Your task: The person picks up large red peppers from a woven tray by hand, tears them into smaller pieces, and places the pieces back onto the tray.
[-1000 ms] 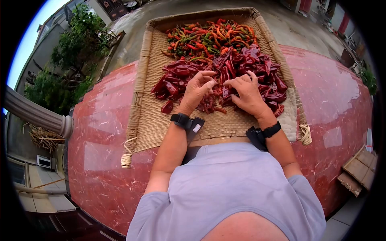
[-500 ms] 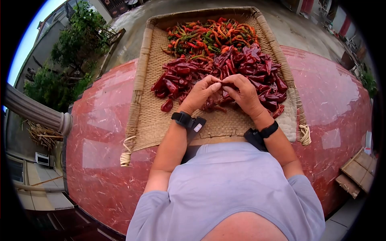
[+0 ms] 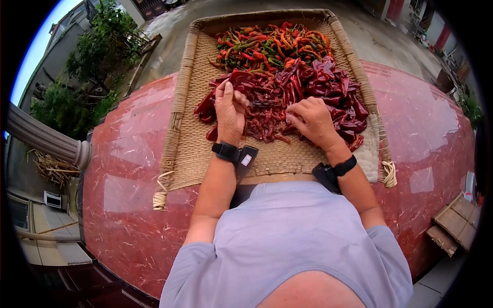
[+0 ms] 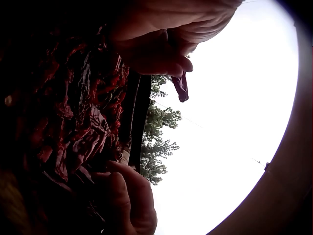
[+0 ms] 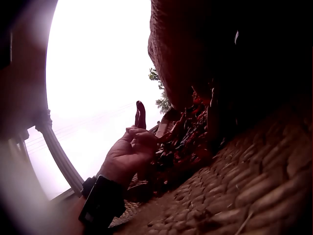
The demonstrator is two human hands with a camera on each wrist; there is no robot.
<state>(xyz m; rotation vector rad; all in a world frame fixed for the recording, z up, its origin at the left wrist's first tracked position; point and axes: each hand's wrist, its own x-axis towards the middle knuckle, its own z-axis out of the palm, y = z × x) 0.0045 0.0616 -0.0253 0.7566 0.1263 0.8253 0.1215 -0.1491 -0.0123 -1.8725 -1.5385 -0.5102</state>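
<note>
Pinching left fingers [image 4: 168, 61] hold one dark-red dried chilli [image 4: 181, 89].

A woven mat [image 3: 287, 159] lies on a red marble table [image 3: 128, 169], and a heap of orange, red and green peppers [image 3: 267, 46] sits at the mat's far end. Grey paving [image 3: 380, 36] runs beyond the table's far edge. Leafy trees [image 3: 92, 66] stand at the far left with a pale column [image 3: 46, 141] nearer on that side, and wooden crates [image 3: 454, 223] sit low at the near right.
</note>
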